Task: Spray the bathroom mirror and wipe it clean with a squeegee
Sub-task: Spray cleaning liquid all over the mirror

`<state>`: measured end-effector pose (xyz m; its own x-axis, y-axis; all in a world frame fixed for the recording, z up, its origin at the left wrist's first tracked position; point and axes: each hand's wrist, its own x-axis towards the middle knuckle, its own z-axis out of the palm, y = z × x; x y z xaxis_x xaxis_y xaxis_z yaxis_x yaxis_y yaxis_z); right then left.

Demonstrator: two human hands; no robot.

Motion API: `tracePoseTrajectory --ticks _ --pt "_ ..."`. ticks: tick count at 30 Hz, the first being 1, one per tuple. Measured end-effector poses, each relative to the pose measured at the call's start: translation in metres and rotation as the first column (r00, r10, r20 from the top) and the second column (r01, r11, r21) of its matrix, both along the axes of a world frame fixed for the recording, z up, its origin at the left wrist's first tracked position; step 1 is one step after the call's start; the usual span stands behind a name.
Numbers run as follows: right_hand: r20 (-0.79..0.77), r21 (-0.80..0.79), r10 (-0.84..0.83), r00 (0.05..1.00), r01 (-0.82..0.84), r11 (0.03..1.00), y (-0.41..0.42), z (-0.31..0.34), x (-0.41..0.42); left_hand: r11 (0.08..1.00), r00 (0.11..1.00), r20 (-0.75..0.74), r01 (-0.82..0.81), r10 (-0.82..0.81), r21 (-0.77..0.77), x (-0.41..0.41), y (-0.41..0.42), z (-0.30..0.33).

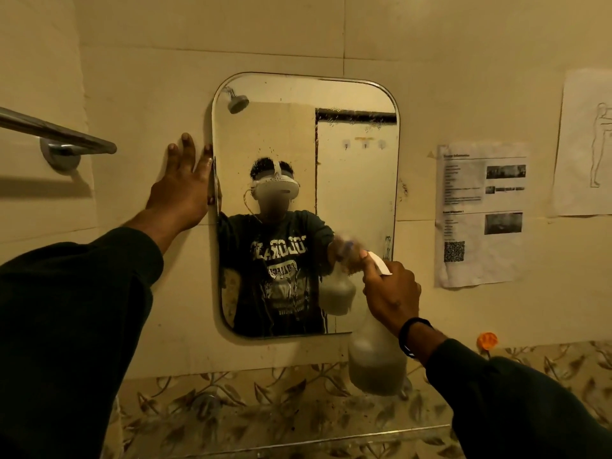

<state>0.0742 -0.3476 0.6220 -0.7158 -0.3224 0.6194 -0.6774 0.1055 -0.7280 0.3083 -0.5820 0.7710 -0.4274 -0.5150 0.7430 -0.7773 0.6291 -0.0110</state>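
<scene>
The mirror hangs on the wall at frame centre. The right hand, lower right, grips a spray bottle by its neck, nozzle toward the glass; the bottle holds cloudy liquid in its lower part. The left hand lies flat, fingers spread, against the mirror's left edge

Dim yellowish light falls on cream wall tiles; a leaf-patterned tile band runs below, a chrome towel bar left, seemingly printed sheets taped right.
</scene>
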Motion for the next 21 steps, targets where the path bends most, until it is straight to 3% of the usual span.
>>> tracePoseTrajectory --ticks 13,21 --pt "-0.001 -0.072 -0.109 0.994 0.108 0.991 0.015 0.002 -0.026 1.000 1.000 -0.001 -0.006 0.006 0.003 -0.001 -0.001 0.000" --pt "-0.057 -0.010 -0.098 0.994 0.097 0.995 0.018 0.001 -0.032 1.000 1.000 0.002 -0.001 0.001 0.005 -0.001 -0.002 0.000"
